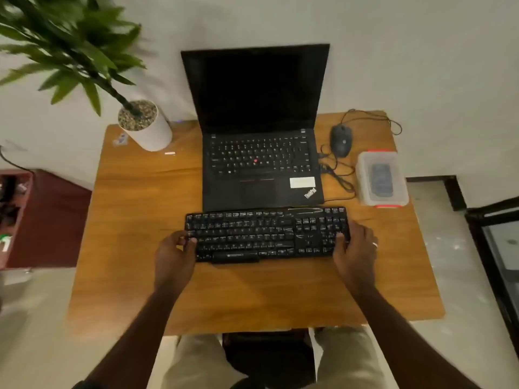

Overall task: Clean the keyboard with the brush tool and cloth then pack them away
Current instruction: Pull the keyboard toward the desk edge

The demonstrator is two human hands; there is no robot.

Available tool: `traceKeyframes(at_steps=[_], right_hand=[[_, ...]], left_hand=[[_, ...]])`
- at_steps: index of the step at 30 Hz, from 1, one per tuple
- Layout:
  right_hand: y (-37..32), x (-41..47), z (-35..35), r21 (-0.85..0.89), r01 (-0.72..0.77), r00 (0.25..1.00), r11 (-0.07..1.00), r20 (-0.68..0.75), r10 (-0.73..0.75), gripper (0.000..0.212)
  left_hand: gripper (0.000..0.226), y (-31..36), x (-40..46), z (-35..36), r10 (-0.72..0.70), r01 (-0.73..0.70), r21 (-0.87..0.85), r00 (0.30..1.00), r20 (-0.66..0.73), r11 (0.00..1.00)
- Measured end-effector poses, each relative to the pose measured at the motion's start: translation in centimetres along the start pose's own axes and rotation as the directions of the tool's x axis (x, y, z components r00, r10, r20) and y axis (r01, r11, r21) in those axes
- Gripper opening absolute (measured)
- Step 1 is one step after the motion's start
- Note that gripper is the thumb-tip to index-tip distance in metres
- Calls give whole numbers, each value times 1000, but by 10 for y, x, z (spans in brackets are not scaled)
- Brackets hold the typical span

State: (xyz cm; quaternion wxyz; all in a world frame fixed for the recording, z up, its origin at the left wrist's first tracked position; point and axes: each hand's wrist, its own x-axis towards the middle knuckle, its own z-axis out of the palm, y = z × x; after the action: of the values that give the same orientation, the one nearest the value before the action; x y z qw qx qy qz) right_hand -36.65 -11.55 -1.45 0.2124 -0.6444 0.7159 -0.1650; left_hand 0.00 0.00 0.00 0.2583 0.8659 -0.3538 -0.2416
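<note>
- The dark object inside the lidded translucent plastic box with red clips is too blurred to identify.
- Fingers of the left hand and right hand hide both ends of the black full-size keyboard.
- The green leafy potted plant is cut off at the left edge.
- The legends on the keyboard's keys are illegible.

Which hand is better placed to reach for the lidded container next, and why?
Right. The right hand grips the keyboard's right end, on the same side as the clear lidded container. The left hand holds the far end, so it would likely have to cross over.
</note>
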Motion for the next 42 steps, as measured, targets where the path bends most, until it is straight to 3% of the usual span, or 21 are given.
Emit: traceKeyframes(at_steps=[4, 8, 12, 18, 27, 31, 34, 38, 42], right_hand=[[15, 10, 28, 180, -50, 996, 982, -68, 64, 38], [29, 7, 51, 349, 25, 958, 937, -278, 78, 42], [36, 1, 64, 296, 158, 898, 942, -439, -13, 36], [39, 0, 68, 256, 132, 896, 958, -444, -5, 41], [42, 2, 67, 286, 103, 900, 953, -435, 33, 38], [36, 1, 61, 302, 83, 912, 950, -408, 51, 37], [33, 2, 51, 312, 38, 941, 949, -330, 71, 34], [29, 1, 41, 319, 1, 956, 948, -279, 93, 30], [28, -8, 43, 353, -30, 963, 935, -240, 122, 31]], left_hand=[[29, -31, 12, 25, 85, -85, 1, 988, -129, 996], [36, -55, 9, 45, 155, -197, -125, 946, -283, 972], [33, -72, 13, 54, 165, -268, -176, 877, -452, 947], [39, -79, 13, 59, 239, -328, -101, 835, -495, 939], [57, -77, 14, 61, 282, -349, -60, 836, -471, 935], [45, -68, 13, 54, 156, -270, -213, 886, -437, 939], [32, -58, 21, 42, 73, -168, -283, 945, -319, 944], [42, -53, 34, 31, -5, -44, -304, 987, -158, 952], [54, -53, 28, 27, 4, -48, -264, 987, -163, 963]])
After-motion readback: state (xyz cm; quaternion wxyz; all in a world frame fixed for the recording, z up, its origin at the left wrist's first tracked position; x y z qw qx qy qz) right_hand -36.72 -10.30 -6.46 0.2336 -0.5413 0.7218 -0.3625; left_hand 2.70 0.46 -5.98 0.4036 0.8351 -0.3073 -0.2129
